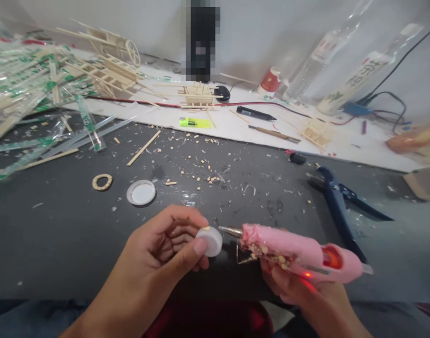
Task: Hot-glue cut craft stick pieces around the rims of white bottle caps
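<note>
Between thumb and fingers, my left hand (165, 253) grips a small round white plastic cap (212, 242). A tiny piece of wood (207, 228) sits on the cap's upper edge. My right hand (295, 286) is wrapped round a pink hot glue gun (285, 244), its red light lit and its front crusted with glue and wood bits. The gun's metal nozzle (231, 230) points left, close beside the cap. A white round lid (141, 193) and a small ring of wood pieces (102, 181) lie beyond my left hand.
Tiny wood bits (211, 180) are scattered mid-table. Dark blue cutters (336, 202) lie at right. Wrapped sticks (28, 94) pile up at left, near wooden models (112, 77). A black marker (256, 113), a craft knife (274, 134) and clear bottles (363, 80) are at the back.
</note>
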`<state>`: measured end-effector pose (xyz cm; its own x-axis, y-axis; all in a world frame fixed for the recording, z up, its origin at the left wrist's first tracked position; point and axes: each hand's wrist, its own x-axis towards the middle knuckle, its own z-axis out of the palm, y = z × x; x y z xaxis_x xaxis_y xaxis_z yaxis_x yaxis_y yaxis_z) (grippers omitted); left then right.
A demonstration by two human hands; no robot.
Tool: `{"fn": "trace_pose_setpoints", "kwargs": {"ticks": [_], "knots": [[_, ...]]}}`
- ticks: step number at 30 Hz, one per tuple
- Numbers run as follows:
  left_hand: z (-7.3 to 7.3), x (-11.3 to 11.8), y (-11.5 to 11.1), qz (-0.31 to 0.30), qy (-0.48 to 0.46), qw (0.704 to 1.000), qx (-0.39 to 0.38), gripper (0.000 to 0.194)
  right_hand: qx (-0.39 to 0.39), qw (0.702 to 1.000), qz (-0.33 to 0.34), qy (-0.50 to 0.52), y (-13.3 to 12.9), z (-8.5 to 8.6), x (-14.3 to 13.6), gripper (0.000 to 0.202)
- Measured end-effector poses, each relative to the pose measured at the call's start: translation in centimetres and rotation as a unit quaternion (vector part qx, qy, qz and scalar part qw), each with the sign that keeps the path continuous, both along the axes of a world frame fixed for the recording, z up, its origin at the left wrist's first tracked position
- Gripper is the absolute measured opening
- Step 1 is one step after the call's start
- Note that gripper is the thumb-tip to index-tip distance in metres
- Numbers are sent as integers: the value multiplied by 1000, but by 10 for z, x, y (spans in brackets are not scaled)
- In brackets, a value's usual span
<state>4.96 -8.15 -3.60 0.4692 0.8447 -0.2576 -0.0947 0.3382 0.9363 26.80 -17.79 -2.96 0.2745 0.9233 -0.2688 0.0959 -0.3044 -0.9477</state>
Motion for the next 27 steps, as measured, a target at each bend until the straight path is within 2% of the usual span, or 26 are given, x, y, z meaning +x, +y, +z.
{"fn": "trace_pose_setpoints", "kwargs": {"ticks": [5,9,13,17,27], "knots": [[-3,-3,0,-24,32,998,49,6,11,998,0,-65,-5,-5,3,43],[-3,-5,-1,-18,57,994,96,16,25,997,-19,-67,-7,-6,7,33],[-1,-6,-1,-34,113,982,145,17,-11,997,-16,-77,-10,-9,13,32],[2,-6,-1,-46,146,980,131,14,-45,994,-7,-104,-12,-10,13,34],[3,-5,-1,-63,133,984,103,8,-39,981,-1,-190,-17,-13,11,30]]}}
